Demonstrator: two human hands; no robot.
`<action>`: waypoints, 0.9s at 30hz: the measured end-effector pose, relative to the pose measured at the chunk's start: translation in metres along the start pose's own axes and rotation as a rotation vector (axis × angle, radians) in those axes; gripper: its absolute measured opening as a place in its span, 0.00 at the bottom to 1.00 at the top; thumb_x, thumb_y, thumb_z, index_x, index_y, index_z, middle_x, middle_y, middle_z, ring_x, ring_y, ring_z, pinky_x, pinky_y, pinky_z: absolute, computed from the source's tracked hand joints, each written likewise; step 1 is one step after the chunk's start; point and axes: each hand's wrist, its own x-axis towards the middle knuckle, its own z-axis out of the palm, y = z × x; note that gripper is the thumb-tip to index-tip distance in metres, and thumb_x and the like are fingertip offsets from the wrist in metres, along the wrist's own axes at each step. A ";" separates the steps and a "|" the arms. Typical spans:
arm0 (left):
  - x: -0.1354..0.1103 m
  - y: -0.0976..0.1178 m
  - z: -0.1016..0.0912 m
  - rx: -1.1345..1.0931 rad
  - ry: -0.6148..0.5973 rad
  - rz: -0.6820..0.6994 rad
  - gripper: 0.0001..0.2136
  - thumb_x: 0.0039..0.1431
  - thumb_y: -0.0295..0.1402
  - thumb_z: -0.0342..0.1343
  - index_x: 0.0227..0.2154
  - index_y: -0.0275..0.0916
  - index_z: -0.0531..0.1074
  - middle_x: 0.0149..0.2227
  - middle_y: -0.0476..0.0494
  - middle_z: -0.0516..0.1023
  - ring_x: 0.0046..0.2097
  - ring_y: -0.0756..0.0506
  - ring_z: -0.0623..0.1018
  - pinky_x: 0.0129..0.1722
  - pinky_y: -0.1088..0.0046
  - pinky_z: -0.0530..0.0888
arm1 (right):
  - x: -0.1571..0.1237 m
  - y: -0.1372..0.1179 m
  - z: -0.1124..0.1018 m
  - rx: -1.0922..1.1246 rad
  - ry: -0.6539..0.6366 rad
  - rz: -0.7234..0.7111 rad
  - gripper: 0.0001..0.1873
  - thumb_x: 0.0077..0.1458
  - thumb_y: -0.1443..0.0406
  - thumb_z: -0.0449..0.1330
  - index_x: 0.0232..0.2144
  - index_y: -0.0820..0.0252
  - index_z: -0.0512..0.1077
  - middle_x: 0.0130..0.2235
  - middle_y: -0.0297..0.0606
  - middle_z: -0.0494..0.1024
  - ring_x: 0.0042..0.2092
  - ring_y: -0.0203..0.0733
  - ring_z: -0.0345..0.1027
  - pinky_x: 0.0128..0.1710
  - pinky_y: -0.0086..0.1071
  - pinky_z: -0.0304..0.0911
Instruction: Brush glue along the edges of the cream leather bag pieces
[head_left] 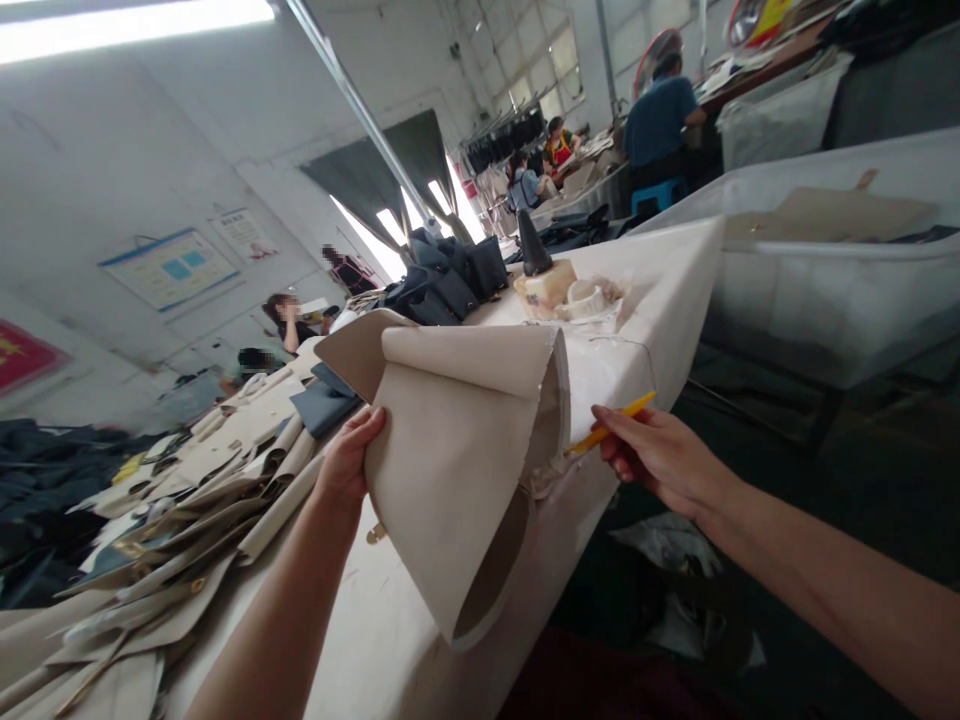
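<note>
A beige bag piece (454, 440), folded over with an open end facing right, is tilted above the table. My left hand (351, 455) grips its left edge, thumb on top and fingers mostly hidden beneath. A small brass-coloured fitting (376, 534) shows under its lower left edge. Pinched in my right hand (656, 455) is a thin yellow stick-like tool (607, 425), whose tip points left toward the piece's open right edge. Whether the tip touches the material I cannot tell. Below that tip sits a crumpled whitish clump (551, 475) at the table edge.
Behind the piece, a black cone-shaped object (533, 245) stands on a yellowish block (544, 288) beside a white roll (585, 298). Dark bag pieces (442, 275) are heaped farther back. Beige pieces (202, 510) pile up left. Translucent bins (847, 290) stand right; several people work beyond.
</note>
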 end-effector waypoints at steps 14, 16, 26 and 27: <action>-0.002 0.002 -0.001 0.032 0.055 0.024 0.18 0.35 0.39 0.68 0.29 0.36 0.73 0.24 0.48 0.78 0.24 0.47 0.76 0.23 0.75 0.73 | 0.008 -0.010 -0.016 -0.175 0.004 -0.225 0.23 0.40 0.49 0.65 0.15 0.63 0.67 0.15 0.33 0.68 0.14 0.28 0.58 0.11 0.22 0.55; -0.003 0.001 0.000 0.027 0.069 0.024 0.18 0.35 0.39 0.68 0.29 0.36 0.73 0.23 0.49 0.78 0.23 0.47 0.76 0.22 0.75 0.72 | 0.007 -0.014 -0.017 -0.255 0.004 -0.273 0.21 0.42 0.50 0.64 0.17 0.62 0.68 0.15 0.33 0.69 0.14 0.29 0.59 0.12 0.22 0.56; -0.002 -0.001 0.002 -0.026 0.023 0.055 0.17 0.37 0.38 0.67 0.31 0.37 0.73 0.27 0.47 0.79 0.30 0.43 0.79 0.29 0.71 0.75 | -0.016 -0.001 -0.004 -0.442 -0.066 -0.237 0.24 0.46 0.47 0.60 0.15 0.61 0.69 0.14 0.35 0.69 0.14 0.32 0.61 0.12 0.23 0.58; -0.002 -0.001 0.002 -0.037 0.019 0.058 0.16 0.37 0.38 0.67 0.31 0.37 0.73 0.27 0.47 0.79 0.30 0.43 0.79 0.29 0.71 0.75 | -0.016 0.001 -0.005 -0.409 -0.045 -0.259 0.24 0.46 0.47 0.60 0.16 0.61 0.69 0.15 0.35 0.70 0.14 0.31 0.61 0.13 0.23 0.58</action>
